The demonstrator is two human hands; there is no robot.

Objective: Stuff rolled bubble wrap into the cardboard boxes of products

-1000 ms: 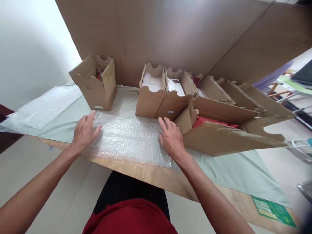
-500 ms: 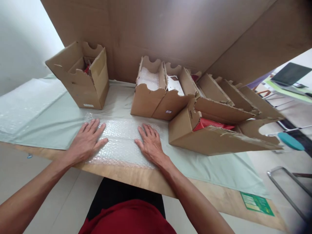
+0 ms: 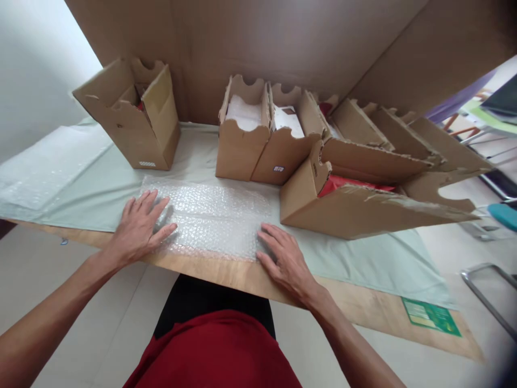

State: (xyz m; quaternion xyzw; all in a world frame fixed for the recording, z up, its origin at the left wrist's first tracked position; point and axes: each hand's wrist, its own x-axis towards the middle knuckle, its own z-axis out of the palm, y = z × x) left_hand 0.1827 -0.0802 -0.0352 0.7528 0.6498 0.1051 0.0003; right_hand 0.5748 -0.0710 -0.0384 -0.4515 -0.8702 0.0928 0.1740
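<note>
A sheet of bubble wrap (image 3: 214, 218) lies flat near the front edge of the table. My left hand (image 3: 139, 229) rests palm down on its left end, fingers spread. My right hand (image 3: 285, 258) lies flat on its right near corner, fingers apart, close to the table edge. Neither hand holds anything. Just right of my right hand stands an open cardboard box (image 3: 311, 196) with something red inside.
A pale green cloth (image 3: 363, 258) covers the wooden table (image 3: 226, 275). An open box (image 3: 139, 121) stands back left, two open boxes (image 3: 258, 134) with white contents in the middle, more boxes to the right. Large cardboard sheets (image 3: 262, 43) lean behind. A green label (image 3: 430, 315) lies front right.
My right hand slid from the middle of the bubble wrap to its right near corner. My left hand stayed on the left end. The view shifted slightly.
</note>
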